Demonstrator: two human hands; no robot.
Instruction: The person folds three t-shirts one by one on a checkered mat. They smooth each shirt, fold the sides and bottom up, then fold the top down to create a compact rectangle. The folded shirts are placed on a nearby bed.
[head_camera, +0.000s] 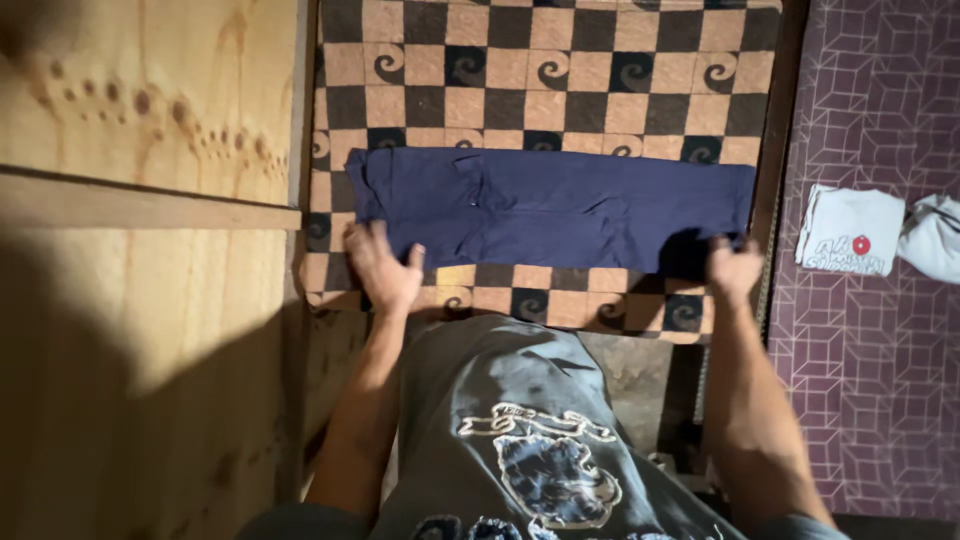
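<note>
While the person leans over the checkered mat (560, 90), a dark navy garment (550, 208) lies flat across it, folded into a long band running side to side. The left hand (383, 268) rests palm down on the garment's near left corner, fingers (368, 245) spread and flat against the cloth, thumb out toward the garment's middle. The right hand (733, 270) sits at the garment's near right corner, curled over the edge; whether its fingers pinch the cloth or only press on it I cannot tell, since shadow covers them. The mat, tan and black squares with swirl marks, shows beyond the garment and in a thin strip on its near side. Left of the garment stands a plywood panel (150, 200). Right of the garment, well apart, a folded white shirt (850, 232) with a red print lies on a maroon patterned sheet (870, 380), another pale folded cloth (933, 238) just beside it.
</note>
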